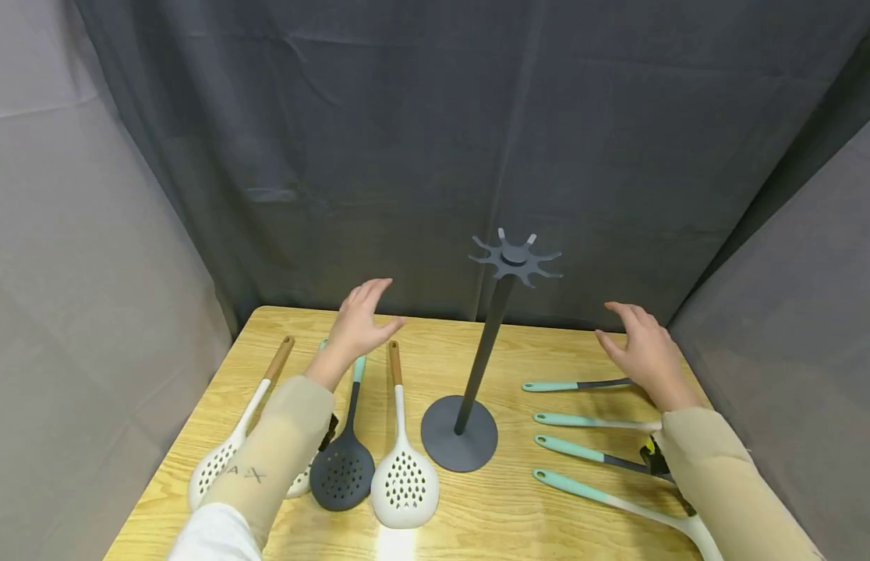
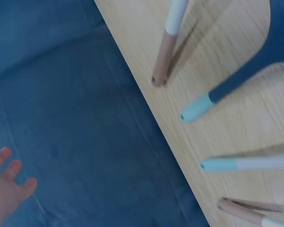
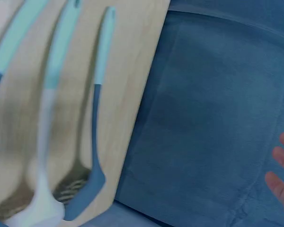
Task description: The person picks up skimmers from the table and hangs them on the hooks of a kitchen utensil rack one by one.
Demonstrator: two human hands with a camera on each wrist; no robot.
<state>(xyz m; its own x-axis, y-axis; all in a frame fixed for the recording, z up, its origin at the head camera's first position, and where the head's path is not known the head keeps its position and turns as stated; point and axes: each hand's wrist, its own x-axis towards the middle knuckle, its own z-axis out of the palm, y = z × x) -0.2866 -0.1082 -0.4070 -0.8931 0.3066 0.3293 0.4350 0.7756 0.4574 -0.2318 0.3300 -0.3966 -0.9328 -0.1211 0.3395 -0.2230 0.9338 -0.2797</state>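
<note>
I find the worktop (image 1: 470,522), light wood, carrying a dark grey utensil stand (image 1: 470,405) near its centre: round base, slim post leaning slightly in the head view, and a notched hanging disc at the top with every slot vacant. To the stand's left lie four skimmers, heads toward me; to its right, four mint-handled utensils, handles pointing at the stand.

Nearest my left hand (image 1: 358,323) are the white skimmer with wooden handle (image 1: 404,467) and the dark slotted skimmer (image 1: 342,460), side by side, just left of the stand's base. Nearest my right hand (image 1: 645,351) is the dark utensil with a mint handle (image 1: 578,384), farthest back of its row.

Judgement on doing the step in hand well: I would take one utensil at a time by the handle near its end, keep the free hand clear of the post (the base looks small for its height, so a sideways knock could tip it), and bring the handle's end hole up to a slot from outside.

Pose: both hands hover above the worktop's far half, palms down, wrists level, forearms in tan sleeves angled inward. Left fingers (image 1: 370,292) are straight and loosely together, holding nothing. Right fingers (image 1: 627,313) are relaxed, slightly parted, holding nothing. The wrist views show only fingertips against the dark backdrop, touching nothing.
</note>
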